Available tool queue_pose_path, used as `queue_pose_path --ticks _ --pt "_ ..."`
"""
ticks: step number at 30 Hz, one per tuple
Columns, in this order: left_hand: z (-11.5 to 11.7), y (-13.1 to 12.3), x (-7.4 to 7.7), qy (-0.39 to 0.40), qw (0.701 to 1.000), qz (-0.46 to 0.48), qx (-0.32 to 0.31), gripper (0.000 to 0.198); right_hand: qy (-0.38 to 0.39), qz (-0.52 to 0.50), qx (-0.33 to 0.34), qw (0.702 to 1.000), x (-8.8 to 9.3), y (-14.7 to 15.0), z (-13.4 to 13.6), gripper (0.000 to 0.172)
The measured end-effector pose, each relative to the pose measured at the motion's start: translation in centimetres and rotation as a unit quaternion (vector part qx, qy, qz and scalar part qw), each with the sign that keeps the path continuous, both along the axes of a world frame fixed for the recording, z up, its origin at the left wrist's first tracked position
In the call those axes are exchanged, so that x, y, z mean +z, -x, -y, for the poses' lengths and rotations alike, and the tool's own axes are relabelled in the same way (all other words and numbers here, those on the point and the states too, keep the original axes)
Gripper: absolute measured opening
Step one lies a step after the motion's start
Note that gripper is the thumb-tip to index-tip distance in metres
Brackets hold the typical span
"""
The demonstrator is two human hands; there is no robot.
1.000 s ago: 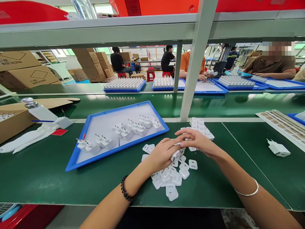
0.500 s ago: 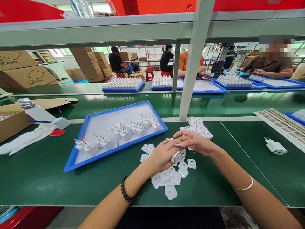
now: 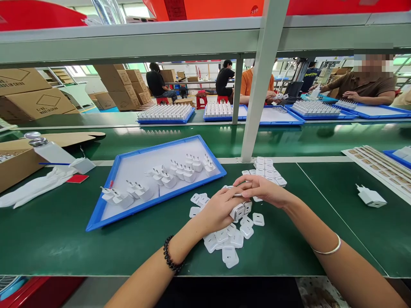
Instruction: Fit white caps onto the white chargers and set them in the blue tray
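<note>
My left hand (image 3: 218, 210) is wrapped over white plug chargers (image 3: 238, 212); two of their port ends show below its fingers. From the right, my right hand (image 3: 261, 190) meets it, fingers bent and fingertips against the left fingers. A thin white piece (image 3: 238, 195) shows between the fingertips, too small to tell exactly. Beneath and around both hands lie loose white square covers (image 3: 229, 256) with small slots. Behind my right hand is a neater group of white covers (image 3: 265, 164). A blue-rimmed tray (image 3: 128, 214) at the left holds several white plug chargers with pins up.
One white charger (image 3: 371, 197) lies on the green bench at the right, near stacked card strips (image 3: 379, 171). A white glove (image 3: 41, 186), a pump bottle (image 3: 51, 149) and an open carton (image 3: 16, 171) are at the left. A metal post (image 3: 257, 107) rises behind my hands. Co-workers sit beyond.
My hands stay almost in place, with only a slight shift of the fingers and the held chargers. Across the bench, the co-worker at the right has moved a hand to a white bottle.
</note>
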State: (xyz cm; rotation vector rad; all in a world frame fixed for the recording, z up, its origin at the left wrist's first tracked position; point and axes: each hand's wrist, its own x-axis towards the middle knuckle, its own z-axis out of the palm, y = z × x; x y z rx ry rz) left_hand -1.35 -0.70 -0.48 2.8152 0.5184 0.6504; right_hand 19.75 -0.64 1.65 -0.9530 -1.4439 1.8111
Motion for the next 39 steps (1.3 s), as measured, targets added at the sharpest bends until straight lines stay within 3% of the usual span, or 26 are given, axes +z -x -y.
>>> queue_pose_path --ticks 15,20,27,29,31,33,35,39 --pt "-0.5 0.1 -1.1 -0.084 0.994 -0.063 0.001 0.043 -0.115 0.084 0.014 0.990 -0.4 1.0 0.4 0.027" --pt "-0.5 0.1 -0.9 -0.090 0.992 -0.085 0.004 0.046 -0.061 0.052 0.002 0.997 -0.5 0.9 0.3 0.029" --pt "-0.3 0.2 -0.2 -0.070 0.997 -0.005 -0.019 0.056 -0.030 -0.022 -0.002 0.999 -0.9 0.3 -0.1 0.039" --pt "-0.3 0.3 -0.1 -0.082 0.996 -0.004 -0.016 0.054 -0.051 -0.027 0.005 0.998 -0.8 0.2 0.0 0.040" --pt "-0.4 0.4 0.0 -0.091 0.996 -0.008 -0.004 0.052 -0.124 -0.003 -0.014 0.992 -0.4 0.3 0.3 0.039" --pt "-0.5 0.6 0.1 -0.099 0.995 -0.004 0.005 0.049 -0.247 0.053 -0.053 0.966 0.0 0.5 0.8 0.030" --pt "-0.6 0.7 0.2 -0.115 0.993 0.004 0.007 0.046 -0.372 0.114 -0.091 0.917 0.3 0.7 1.3 0.018" --pt "-0.6 1.0 0.3 -0.138 0.990 -0.002 0.023 0.045 -0.518 0.194 -0.143 0.821 0.0 1.1 1.9 0.015"
